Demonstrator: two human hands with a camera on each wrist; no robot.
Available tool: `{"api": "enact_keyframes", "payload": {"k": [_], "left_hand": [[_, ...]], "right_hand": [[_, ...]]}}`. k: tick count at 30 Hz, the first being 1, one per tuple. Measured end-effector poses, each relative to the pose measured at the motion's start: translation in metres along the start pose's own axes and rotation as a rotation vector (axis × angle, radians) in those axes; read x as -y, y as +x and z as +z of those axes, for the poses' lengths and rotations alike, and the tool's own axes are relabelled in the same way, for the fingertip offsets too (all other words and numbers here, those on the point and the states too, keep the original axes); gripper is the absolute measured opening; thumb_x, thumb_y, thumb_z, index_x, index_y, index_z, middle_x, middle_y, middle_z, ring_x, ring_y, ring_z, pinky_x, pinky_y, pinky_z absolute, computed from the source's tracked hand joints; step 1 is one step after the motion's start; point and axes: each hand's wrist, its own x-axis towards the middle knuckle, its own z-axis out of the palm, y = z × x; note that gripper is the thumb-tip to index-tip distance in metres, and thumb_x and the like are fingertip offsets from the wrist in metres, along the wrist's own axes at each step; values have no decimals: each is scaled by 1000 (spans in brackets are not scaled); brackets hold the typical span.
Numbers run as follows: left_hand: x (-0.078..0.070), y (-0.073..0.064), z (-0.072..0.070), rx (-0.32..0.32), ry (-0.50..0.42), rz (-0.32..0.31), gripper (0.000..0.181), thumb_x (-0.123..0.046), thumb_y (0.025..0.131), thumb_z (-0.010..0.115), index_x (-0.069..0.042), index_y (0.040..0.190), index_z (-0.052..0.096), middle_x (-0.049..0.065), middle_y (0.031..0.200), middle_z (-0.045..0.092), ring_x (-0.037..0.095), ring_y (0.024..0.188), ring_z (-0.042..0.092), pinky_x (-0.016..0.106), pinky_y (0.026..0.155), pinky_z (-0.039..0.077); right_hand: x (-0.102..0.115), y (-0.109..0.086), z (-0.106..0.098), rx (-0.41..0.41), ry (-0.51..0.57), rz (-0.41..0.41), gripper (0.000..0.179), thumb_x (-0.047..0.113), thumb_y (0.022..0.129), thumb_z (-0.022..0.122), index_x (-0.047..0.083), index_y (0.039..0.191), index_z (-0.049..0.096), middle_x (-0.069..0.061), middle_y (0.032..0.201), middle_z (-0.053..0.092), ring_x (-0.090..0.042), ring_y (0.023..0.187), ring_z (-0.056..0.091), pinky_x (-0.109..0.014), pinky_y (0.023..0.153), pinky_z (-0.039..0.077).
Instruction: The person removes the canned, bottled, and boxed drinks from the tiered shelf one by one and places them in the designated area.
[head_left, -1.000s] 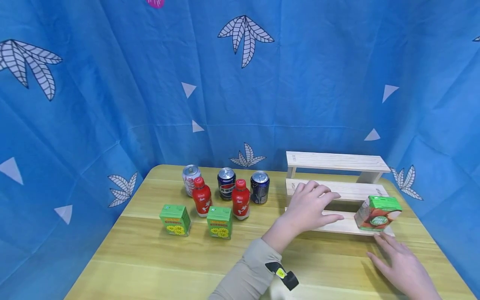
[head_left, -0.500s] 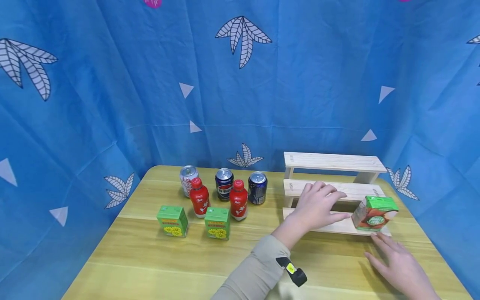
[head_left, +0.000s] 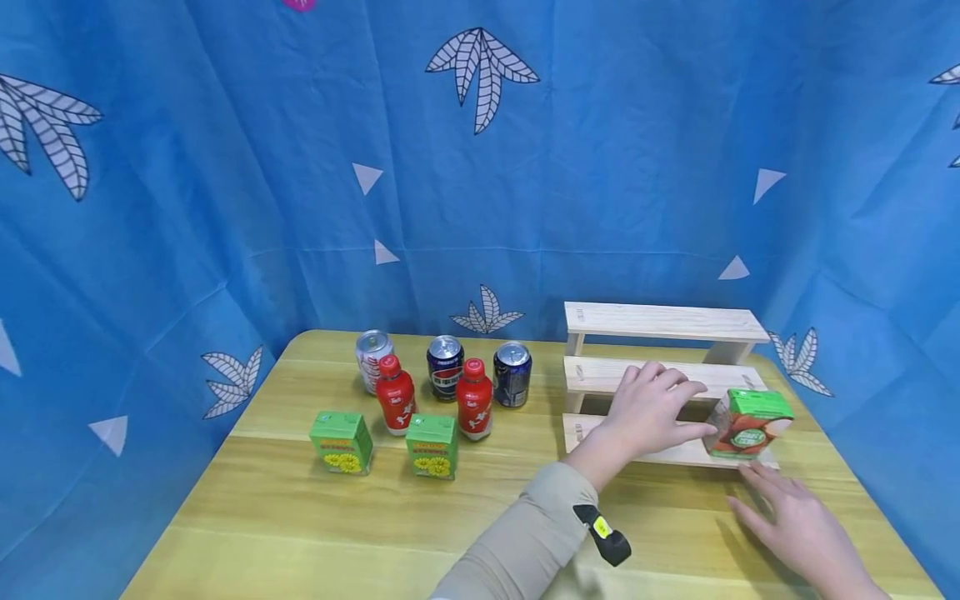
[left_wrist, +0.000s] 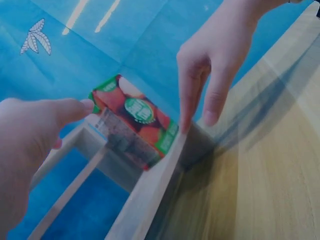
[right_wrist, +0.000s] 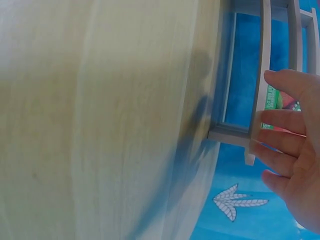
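A red-and-green juice carton (head_left: pixel 748 429) with fruit printed on it stands upright at the right end of the wooden rack's lowest shelf (head_left: pixel 675 452). My left hand (head_left: pixel 651 414) hovers over the rack with its fingers spread, its thumb at the carton's left side. In the left wrist view a fingertip of the left hand (left_wrist: pixel 35 145) meets the edge of the carton (left_wrist: pixel 137 117). My right hand (head_left: pixel 802 529) has its fingers extended, their tips against the lowest shelf's front edge, just below the carton. Its fingers (right_wrist: pixel 285 120) partly cover the carton in the right wrist view.
Left of the rack (head_left: pixel 667 321) stand two green drink cartons (head_left: pixel 341 446), two red bottles (head_left: pixel 475 404) and three cans (head_left: pixel 513 375). All are on the wooden table (head_left: pixel 315 533). A blue patterned curtain (head_left: pixel 637 167) surrounds the table.
My left hand has moved to the right along the rack, up to the juice carton. The right hand stays at the shelf edge. The head view has shifted slightly.
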Motion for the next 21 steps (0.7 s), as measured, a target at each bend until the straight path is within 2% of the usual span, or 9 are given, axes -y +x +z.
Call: {"api": "enact_keyframes", "payload": {"k": [4,8,17,21], "left_hand": [[-4,6,6,1,-17,-14,62,-78,85,41,-45,138,47,-24,130,55,3,120,44,22,92,35],[-11,14,10,40,-43,-25,63,-79,85,39,-47,139,44,-25,133,53,2,122,43,22,93,34],[-24,26,16,78,-57,-35,64,-81,84,39,-49,139,43,-25,134,51,2,122,42,22,91,33],[-25,28,18,87,-51,-33,64,-81,84,39,-47,138,44,-25,132,52,2,121,42,21,91,33]], "right_hand": [[1,1,-2,32,2,12,60,39,89,68,-6,128,58,-36,132,51,-56,116,50,-64,98,37],[0,0,-3,31,3,22,59,38,89,68,-6,127,58,-36,132,51,-57,116,50,-64,97,37],[1,-4,0,-66,-19,-16,57,34,85,73,-6,124,61,-32,129,56,-54,115,52,-65,94,40],[4,-3,0,-69,-22,-20,57,32,84,74,-6,124,61,-32,130,56,-54,115,53,-65,95,40]]}}
